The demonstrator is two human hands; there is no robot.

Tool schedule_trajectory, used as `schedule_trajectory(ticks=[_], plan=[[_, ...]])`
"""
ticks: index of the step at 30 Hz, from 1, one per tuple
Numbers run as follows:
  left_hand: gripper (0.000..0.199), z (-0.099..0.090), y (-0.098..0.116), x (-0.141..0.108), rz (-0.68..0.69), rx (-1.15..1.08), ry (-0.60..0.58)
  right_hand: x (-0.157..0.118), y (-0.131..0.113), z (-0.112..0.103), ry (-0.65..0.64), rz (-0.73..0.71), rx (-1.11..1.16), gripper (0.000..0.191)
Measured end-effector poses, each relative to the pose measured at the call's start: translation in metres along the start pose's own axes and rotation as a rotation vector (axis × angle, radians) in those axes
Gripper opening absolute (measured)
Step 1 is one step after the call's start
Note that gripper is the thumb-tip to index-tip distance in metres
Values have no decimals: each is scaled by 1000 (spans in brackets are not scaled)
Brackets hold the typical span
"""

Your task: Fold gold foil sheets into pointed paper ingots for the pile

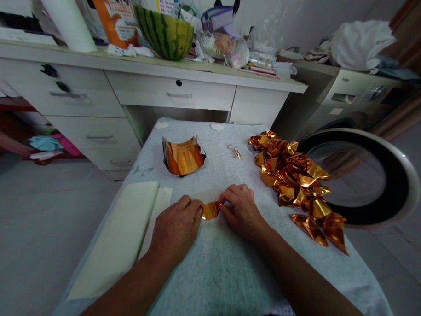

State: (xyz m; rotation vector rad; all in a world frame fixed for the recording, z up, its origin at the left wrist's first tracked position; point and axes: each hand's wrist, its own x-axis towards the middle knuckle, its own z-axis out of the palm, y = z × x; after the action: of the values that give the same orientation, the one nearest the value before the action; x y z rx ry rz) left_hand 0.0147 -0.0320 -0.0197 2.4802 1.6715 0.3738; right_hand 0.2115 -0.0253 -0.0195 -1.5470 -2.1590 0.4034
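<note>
A small piece of gold foil [211, 210] lies between my two hands at the middle of the cloth-covered table [214, 277]. My left hand [178, 226] pinches its left end. On the right, the fingertips of my right hand [242, 210] are closed on the other end, which looks narrow and pointed. Beyond my hands stands a curved stack of gold foil sheets [184, 156], with darker pieces at its sides. Folded gold foil pieces [297, 173] form a long pile to the right of my right hand.
Cream paper [119, 235] lies along the table's left side. Thin gold scraps [237, 153] sit near the back. Behind are a white drawer desk [159, 88] bearing a cut watermelon [164, 33], and a washer with its round door [356, 176] open.
</note>
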Motion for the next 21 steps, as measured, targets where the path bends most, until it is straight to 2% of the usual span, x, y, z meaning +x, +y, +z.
schedule_trajectory(ticks=[5, 8, 11, 15, 18, 21], plan=[[13, 3, 2, 3, -52, -77, 152, -1, -2, 0, -9, -7, 16, 11], [7, 5, 1, 5, -44, -134, 201, -2, -4, 0, -21, -3, 52, 13], [8, 6, -1, 7, 22, -184, 203, -3, -8, 1, -49, -6, 78, 8], [19, 7, -1, 9, 78, -225, 183, -3, -12, 5, -60, -23, 117, 10], [27, 8, 0, 9, 121, -253, 190, -3, -14, 9, -45, -17, 148, 9], [24, 7, 0, 8, 154, -267, 179, -2, -14, 12, -3, 40, 149, 12]])
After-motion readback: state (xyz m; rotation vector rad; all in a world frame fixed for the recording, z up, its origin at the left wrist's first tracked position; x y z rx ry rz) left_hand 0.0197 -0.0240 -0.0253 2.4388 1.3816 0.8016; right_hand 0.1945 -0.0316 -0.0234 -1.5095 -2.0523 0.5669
